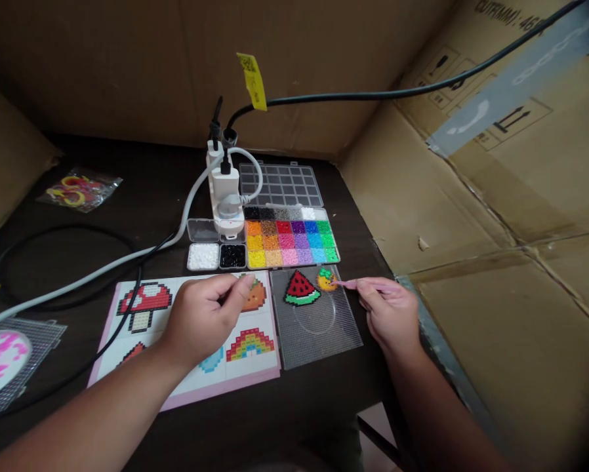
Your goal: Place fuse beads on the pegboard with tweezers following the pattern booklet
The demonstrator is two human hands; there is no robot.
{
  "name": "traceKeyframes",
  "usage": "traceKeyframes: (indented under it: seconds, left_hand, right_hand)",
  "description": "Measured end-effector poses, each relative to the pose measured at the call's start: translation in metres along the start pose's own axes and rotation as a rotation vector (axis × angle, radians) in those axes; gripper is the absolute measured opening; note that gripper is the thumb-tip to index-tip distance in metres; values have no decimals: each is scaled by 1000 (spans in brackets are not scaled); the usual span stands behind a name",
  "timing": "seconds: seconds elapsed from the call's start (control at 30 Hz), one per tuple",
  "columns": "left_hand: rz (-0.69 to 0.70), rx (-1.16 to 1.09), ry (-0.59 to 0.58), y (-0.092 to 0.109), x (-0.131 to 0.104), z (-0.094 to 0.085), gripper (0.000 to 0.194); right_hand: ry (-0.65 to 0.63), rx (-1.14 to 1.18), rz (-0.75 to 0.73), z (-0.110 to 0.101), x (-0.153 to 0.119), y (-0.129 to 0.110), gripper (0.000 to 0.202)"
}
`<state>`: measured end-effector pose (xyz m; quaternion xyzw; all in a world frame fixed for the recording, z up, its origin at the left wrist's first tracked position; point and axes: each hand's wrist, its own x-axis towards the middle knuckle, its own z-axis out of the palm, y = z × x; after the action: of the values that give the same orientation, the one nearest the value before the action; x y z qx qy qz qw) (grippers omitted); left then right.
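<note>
An orange bead figure (326, 280) is sitting in the far right corner of the clear pegboard (299, 351), just beside a watermelon bead slice (302, 290). It is lying directly left of my right hand (391, 313), which is gripping pink tweezers (349, 284) between thumb and fingers. Their long axis is running almost straight across, the tip pointing left at the figure's right edge; whether it is touching, I can't tell. My right hand is clearly the nearer one. My left hand (200, 320) is hovering farther left over the pattern sheet (250, 320), fingers curling in towards the thumb; whether they are pinching anything, I can't tell. Beyond the board, a sectioned bead tray (335, 241) is standing open, and behind the sheet a white power strip (230, 226) is resting.
</note>
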<state>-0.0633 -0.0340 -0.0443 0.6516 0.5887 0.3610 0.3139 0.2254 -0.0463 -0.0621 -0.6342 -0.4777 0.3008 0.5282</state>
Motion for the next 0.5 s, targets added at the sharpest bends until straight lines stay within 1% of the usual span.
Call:
traceKeyframes:
  seconds: [0.3,0.5]
  left_hand:
    - [-7,-39,-7,2,2,0,44]
    - [-5,-90,-27,1,2,0,46]
  right_hand:
    - [17,176,103,1,-1,-5,14]
    - [37,265,107,4,4,-14,18]
